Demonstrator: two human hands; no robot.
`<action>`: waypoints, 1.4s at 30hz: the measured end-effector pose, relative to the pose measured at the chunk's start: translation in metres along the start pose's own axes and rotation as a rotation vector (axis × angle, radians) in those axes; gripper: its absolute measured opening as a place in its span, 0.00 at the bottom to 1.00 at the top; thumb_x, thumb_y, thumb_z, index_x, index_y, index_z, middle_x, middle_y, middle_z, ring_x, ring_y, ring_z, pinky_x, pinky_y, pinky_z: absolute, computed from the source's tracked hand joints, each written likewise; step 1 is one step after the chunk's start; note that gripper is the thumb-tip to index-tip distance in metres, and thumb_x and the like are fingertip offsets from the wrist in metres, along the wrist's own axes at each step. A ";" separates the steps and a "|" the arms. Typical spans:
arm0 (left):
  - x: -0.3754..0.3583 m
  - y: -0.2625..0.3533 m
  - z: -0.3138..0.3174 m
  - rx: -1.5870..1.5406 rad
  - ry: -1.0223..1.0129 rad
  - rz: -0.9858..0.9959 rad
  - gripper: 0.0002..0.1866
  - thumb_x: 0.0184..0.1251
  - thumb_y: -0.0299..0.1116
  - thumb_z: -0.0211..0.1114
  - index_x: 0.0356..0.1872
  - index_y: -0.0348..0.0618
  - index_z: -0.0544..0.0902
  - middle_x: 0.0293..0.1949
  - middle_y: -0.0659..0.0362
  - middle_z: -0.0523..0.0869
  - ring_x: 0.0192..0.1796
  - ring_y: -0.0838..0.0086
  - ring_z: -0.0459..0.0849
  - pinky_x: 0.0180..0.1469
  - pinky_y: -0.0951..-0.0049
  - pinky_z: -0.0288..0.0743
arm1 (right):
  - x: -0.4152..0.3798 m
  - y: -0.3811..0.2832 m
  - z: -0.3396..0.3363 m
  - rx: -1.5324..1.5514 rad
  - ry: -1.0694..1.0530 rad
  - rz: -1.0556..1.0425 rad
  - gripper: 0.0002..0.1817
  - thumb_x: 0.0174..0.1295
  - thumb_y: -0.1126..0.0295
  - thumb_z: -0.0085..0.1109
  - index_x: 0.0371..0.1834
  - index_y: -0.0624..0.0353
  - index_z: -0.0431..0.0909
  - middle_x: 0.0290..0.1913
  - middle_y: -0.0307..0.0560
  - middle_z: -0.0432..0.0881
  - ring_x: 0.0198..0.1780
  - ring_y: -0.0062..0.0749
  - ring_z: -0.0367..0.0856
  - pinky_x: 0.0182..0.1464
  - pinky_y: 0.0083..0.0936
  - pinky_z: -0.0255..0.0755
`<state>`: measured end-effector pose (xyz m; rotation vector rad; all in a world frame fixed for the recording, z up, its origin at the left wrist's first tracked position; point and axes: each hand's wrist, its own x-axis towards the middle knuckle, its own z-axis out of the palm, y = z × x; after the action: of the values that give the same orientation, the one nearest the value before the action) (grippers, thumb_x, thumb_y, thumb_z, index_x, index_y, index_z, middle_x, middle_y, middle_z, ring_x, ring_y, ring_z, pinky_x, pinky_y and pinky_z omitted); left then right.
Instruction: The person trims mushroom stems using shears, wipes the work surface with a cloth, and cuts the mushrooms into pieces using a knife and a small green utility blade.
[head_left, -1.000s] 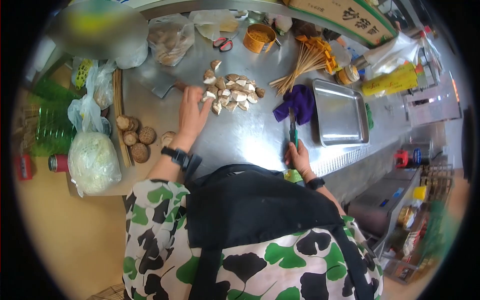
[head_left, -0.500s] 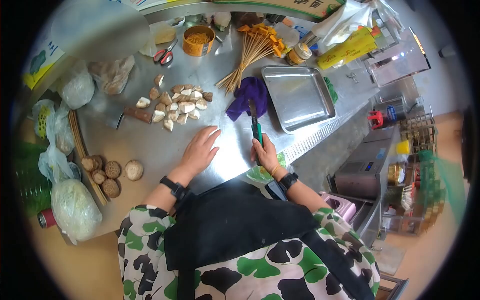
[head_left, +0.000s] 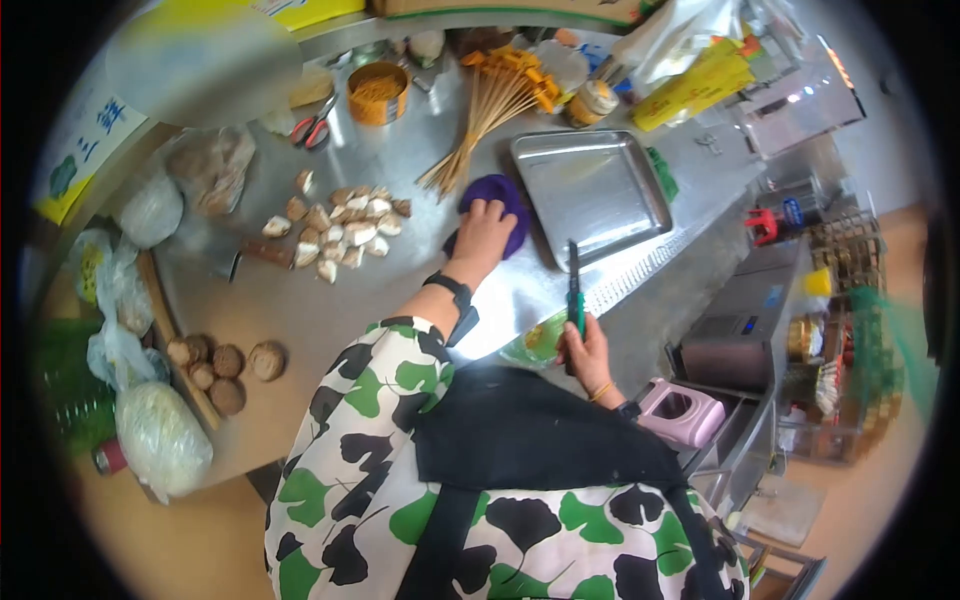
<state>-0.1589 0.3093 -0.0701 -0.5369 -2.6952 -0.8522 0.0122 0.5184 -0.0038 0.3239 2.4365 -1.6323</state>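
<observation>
My left hand [head_left: 484, 235] is on a bunched purple cloth [head_left: 515, 230], its fingers bent into the fabric on the steel table. Off the table's front edge, my right hand [head_left: 588, 352] grips a slim knife [head_left: 575, 295] by its green and black handle, blade pointing up and away from me. A metal tray [head_left: 590, 185] lies just right of the cloth. Left of the cloth is a pile of cut mushroom chunks [head_left: 355, 232], with a wooden-handled cleaver [head_left: 268, 252] beside them. Several whole mushrooms [head_left: 228, 362] rest at the lower left.
Wooden skewers [head_left: 478, 125] with orange ends lie behind the cloth. Scissors [head_left: 315, 130] and a round tin [head_left: 378, 95] stand at the back. Plastic bags [head_left: 160, 435] crowd the left edge. A yellow box [head_left: 695, 88] is at the back right. A pink container [head_left: 682, 412] sits right of me.
My left hand has moved from the bare tabletop up and right onto the purple cloth. My right hand has drawn the knife away from the cloth, right and toward me.
</observation>
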 end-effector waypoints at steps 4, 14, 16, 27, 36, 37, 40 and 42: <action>-0.055 0.004 -0.045 -0.588 -0.037 -0.037 0.12 0.45 0.18 0.60 0.34 0.43 0.76 0.34 0.52 0.82 0.41 0.48 0.78 0.44 0.56 0.72 | 0.019 0.003 -0.004 0.120 -0.074 -0.024 0.08 0.75 0.67 0.51 0.43 0.62 0.68 0.25 0.42 0.79 0.19 0.21 0.76 0.22 0.19 0.71; -0.246 -0.059 -0.184 -0.124 0.173 -0.659 0.11 0.56 0.21 0.66 0.39 0.42 0.76 0.54 0.49 0.81 0.60 0.55 0.77 0.65 0.60 0.68 | 0.059 -0.025 0.035 0.224 -0.313 0.096 0.10 0.76 0.64 0.51 0.45 0.59 0.67 0.26 0.42 0.78 0.19 0.22 0.75 0.23 0.20 0.70; -0.241 -0.053 -0.160 0.064 0.178 -0.650 0.17 0.53 0.29 0.70 0.43 0.39 0.75 0.59 0.43 0.77 0.62 0.46 0.73 0.68 0.52 0.64 | 0.065 -0.034 0.046 0.231 -0.355 0.114 0.09 0.76 0.64 0.51 0.45 0.58 0.66 0.26 0.42 0.78 0.19 0.22 0.75 0.23 0.20 0.70; -0.177 -0.013 -0.095 -0.067 0.026 -0.254 0.23 0.42 0.30 0.76 0.41 0.41 0.75 0.64 0.48 0.77 0.69 0.51 0.71 0.75 0.46 0.55 | 0.054 -0.032 0.030 0.165 -0.358 0.130 0.10 0.76 0.65 0.50 0.47 0.61 0.67 0.27 0.43 0.78 0.20 0.24 0.77 0.24 0.20 0.70; -0.300 0.010 -0.128 -0.151 -0.217 -0.055 0.17 0.41 0.26 0.72 0.33 0.42 0.73 0.57 0.55 0.83 0.60 0.53 0.78 0.64 0.50 0.68 | 0.054 -0.006 0.025 0.198 -0.355 0.260 0.09 0.76 0.66 0.50 0.48 0.59 0.66 0.28 0.43 0.77 0.21 0.23 0.76 0.25 0.18 0.71; -0.317 0.016 -0.133 -0.142 -0.250 -0.110 0.18 0.42 0.27 0.73 0.33 0.42 0.73 0.55 0.54 0.83 0.57 0.51 0.79 0.62 0.51 0.69 | 0.058 -0.008 0.027 0.191 -0.354 0.261 0.09 0.76 0.66 0.50 0.48 0.60 0.67 0.28 0.42 0.77 0.21 0.22 0.76 0.24 0.18 0.70; -0.292 0.034 -0.136 -0.291 -0.119 -0.401 0.19 0.46 0.29 0.76 0.34 0.42 0.73 0.51 0.50 0.84 0.53 0.49 0.80 0.56 0.52 0.72 | 0.065 -0.010 0.022 0.184 -0.349 0.268 0.10 0.76 0.66 0.51 0.49 0.61 0.67 0.27 0.41 0.77 0.20 0.21 0.76 0.24 0.17 0.69; -0.245 0.041 -0.123 -0.404 0.062 -0.503 0.20 0.48 0.30 0.77 0.37 0.43 0.73 0.50 0.48 0.83 0.52 0.48 0.80 0.54 0.53 0.74 | 0.070 -0.013 0.016 0.205 -0.345 0.245 0.09 0.76 0.65 0.49 0.48 0.60 0.66 0.27 0.42 0.77 0.21 0.22 0.75 0.25 0.17 0.69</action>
<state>0.0950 0.2025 -0.0388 0.1126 -2.6395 -1.5303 -0.0578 0.5044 -0.0179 0.3249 1.9053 -1.6707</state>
